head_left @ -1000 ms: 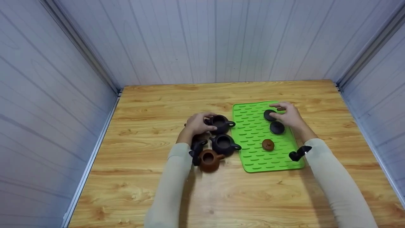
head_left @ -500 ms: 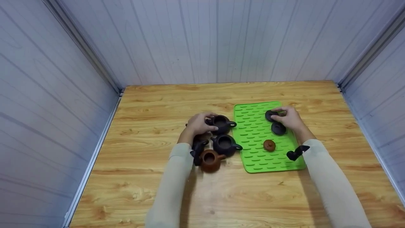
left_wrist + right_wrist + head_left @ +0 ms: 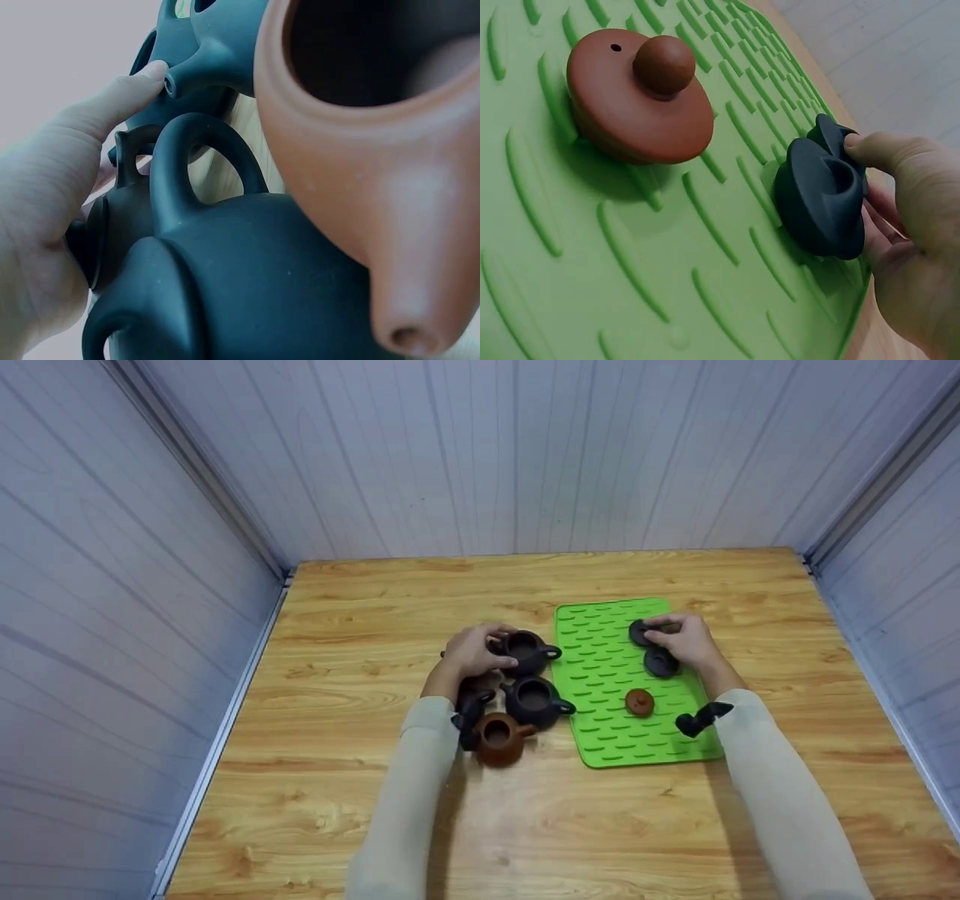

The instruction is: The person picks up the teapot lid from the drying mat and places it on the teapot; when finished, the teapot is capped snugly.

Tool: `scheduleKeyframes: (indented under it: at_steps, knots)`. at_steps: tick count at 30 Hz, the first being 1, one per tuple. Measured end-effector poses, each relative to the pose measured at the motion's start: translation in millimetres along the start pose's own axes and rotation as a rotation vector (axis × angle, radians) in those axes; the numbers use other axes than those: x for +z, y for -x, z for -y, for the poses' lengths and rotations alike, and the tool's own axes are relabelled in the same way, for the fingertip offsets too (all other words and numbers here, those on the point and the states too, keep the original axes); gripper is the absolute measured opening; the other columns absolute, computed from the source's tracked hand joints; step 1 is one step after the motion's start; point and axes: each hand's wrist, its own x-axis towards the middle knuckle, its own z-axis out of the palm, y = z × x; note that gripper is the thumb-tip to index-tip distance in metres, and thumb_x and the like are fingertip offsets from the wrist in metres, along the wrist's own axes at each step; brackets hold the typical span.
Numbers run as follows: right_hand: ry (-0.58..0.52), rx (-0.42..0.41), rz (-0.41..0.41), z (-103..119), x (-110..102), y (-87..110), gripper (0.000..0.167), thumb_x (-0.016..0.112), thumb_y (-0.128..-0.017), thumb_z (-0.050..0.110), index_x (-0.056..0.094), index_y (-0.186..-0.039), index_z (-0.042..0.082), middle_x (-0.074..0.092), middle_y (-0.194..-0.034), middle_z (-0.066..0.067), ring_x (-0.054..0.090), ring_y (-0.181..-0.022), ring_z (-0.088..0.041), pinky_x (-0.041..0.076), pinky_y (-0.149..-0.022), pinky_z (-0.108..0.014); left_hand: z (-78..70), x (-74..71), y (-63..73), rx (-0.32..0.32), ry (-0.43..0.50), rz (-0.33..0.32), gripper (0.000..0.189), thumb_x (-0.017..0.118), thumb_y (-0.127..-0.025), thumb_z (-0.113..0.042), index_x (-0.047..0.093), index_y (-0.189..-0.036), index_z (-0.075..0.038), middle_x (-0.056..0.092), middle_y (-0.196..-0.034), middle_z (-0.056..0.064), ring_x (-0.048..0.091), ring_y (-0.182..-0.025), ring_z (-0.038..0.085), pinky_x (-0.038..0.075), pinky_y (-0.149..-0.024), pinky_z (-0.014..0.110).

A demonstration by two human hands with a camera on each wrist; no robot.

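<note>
In the head view, my left hand grips the farthest black teapot at its spout side, thumb on the near side and fingers round the far side. The left wrist view shows the thumb against its dark body; the other fingers are mostly hidden. My right hand pinches a black lid between thumb and fingers, at the back right of the green ribbed mat. Just in front of it lies a second black lid, which partly covers the pinched one in the right wrist view. A brown lid rests nearer, knob up.
A second black teapot and a brown teapot, both lidless, stand near the mat's left edge. Under my left wrist are more dark teapots, crowded together. Pale panel walls enclose the wooden table at the back and sides.
My right thumb and fingers, spread over the far black lid a second ago, have come together on it. The left hand keeps its hold on the teapot.
</note>
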Motion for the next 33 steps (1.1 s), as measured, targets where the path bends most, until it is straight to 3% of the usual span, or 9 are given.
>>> scheduleKeyframes:
  at_steps: [2,5,8,12,17,20,33]
  knots:
    - [-0.01,0.013,0.011,-0.2,0.0,-0.6,0.042,0.073,-0.112,0.022,0.072,-0.148,0.0,0.067,-0.153,-0.033,0.071,-0.125,-0.024,0.051,-0.084,-0.007,-19.3,-8.1,12.9,-0.028,0.002,0.001,0.059,0.084,-0.103,-0.04,0.065,-0.158,-0.033,0.069,-0.161,0.002,0.067,-0.146,0.032,0.049,-0.127,0.058]
    - [-0.019,0.03,0.025,-2.0,0.3,-2.1,0.044,0.071,-0.113,0.023,0.07,-0.15,0.001,0.066,-0.156,-0.033,0.066,-0.139,-0.038,0.051,-0.084,-0.006,-20.9,-7.1,13.9,-0.034,-0.006,-0.012,0.059,0.085,-0.103,-0.038,0.065,-0.158,-0.031,0.069,-0.161,0.002,0.068,-0.145,0.031,0.049,-0.127,0.057]
    - [-0.022,0.032,0.03,-3.3,0.7,-3.3,0.044,0.071,-0.113,0.024,0.07,-0.151,0.001,0.065,-0.156,-0.033,0.064,-0.143,-0.043,0.05,-0.085,-0.005,-20.6,-6.4,14.3,-0.034,-0.011,-0.021,0.059,0.085,-0.103,-0.037,0.065,-0.158,-0.03,0.069,-0.16,0.002,0.068,-0.144,0.031,0.049,-0.127,0.057]
    - [-0.02,0.026,0.023,-2.5,0.9,-2.2,0.045,0.072,-0.113,0.025,0.07,-0.15,0.001,0.065,-0.156,-0.033,0.068,-0.137,-0.035,0.051,-0.085,-0.006,-19.7,-7.0,14.4,-0.035,-0.005,-0.02,0.06,0.086,-0.102,-0.037,0.066,-0.158,-0.03,0.069,-0.16,0.003,0.068,-0.145,0.032,0.049,-0.127,0.057]
    - [-0.041,0.007,0.008,-2.8,0.3,-0.4,0.043,0.073,-0.112,0.023,0.072,-0.148,0.0,0.067,-0.153,-0.034,0.069,-0.108,-0.001,0.054,-0.084,-0.009,-20.6,-7.5,15.4,-0.033,-0.005,-0.017,0.06,0.086,-0.102,-0.038,0.065,-0.158,-0.03,0.069,-0.161,0.003,0.067,-0.145,0.032,0.049,-0.126,0.057]
    - [-0.048,-0.011,0.001,-2.9,-0.7,-0.3,0.042,0.073,-0.111,0.021,0.072,-0.147,-0.002,0.068,-0.151,-0.036,0.064,-0.097,0.011,0.054,-0.083,-0.009,-21.4,-8.2,16.1,-0.033,0.003,-0.012,0.059,0.085,-0.103,-0.037,0.066,-0.158,-0.03,0.069,-0.161,0.003,0.068,-0.145,0.032,0.05,-0.125,0.057]
    - [0.004,-0.019,-0.01,2.9,-3.4,2.5,0.038,0.073,-0.111,0.019,0.075,-0.144,-0.001,0.071,-0.148,-0.033,0.063,-0.101,0.007,0.054,-0.083,-0.009,-20.0,-8.0,15.5,-0.022,0.005,-0.021,0.057,0.085,-0.103,-0.037,0.067,-0.156,-0.03,0.07,-0.16,0.003,0.067,-0.146,0.031,0.048,-0.127,0.057]
